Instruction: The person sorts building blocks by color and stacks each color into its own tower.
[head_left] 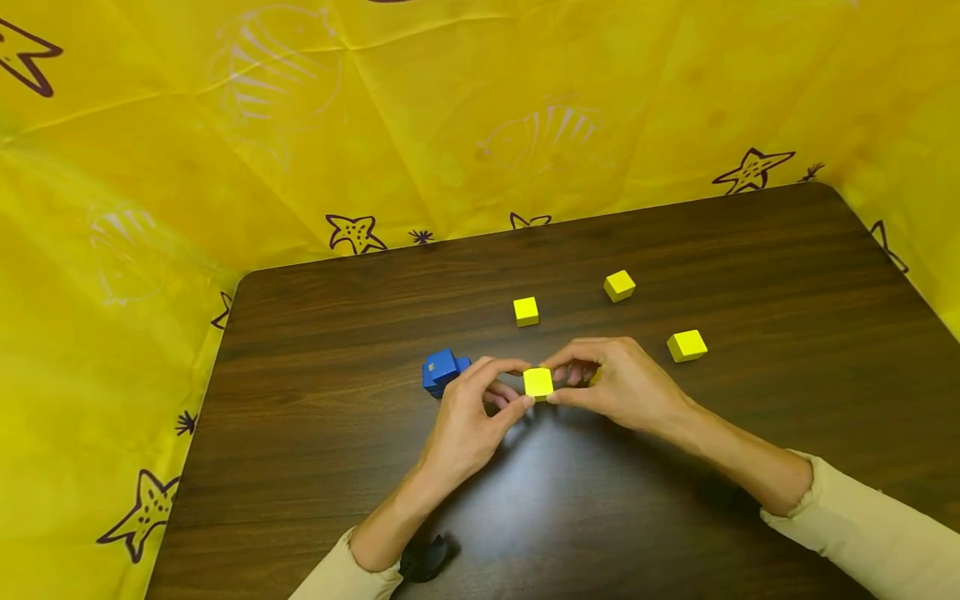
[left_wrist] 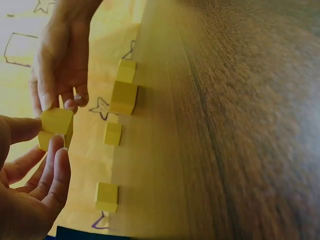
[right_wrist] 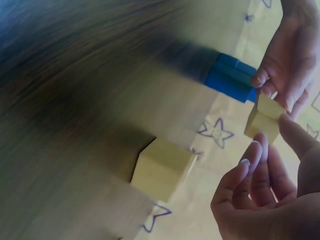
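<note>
Both hands meet over the middle of the table at one small yellow cube (head_left: 537,384). My left hand (head_left: 472,412) pinches its left side between thumb and index finger. On the opposite side, the thumb and index finger of my right hand (head_left: 626,383) pinch it too. The left wrist view shows the same yellow cube (left_wrist: 57,122) above the table level, between both sets of fingertips. Just behind my left hand sit blue blocks (head_left: 441,369), partly hidden by it. Another yellow cube (head_left: 596,377) peeks out from behind the right hand's fingers.
Three more yellow cubes lie beyond the hands: one (head_left: 527,312) at centre, one (head_left: 619,286) farther back, one (head_left: 687,346) to the right. The dark wooden table (head_left: 337,467) ends at a yellow patterned cloth (head_left: 420,108) behind and at the sides.
</note>
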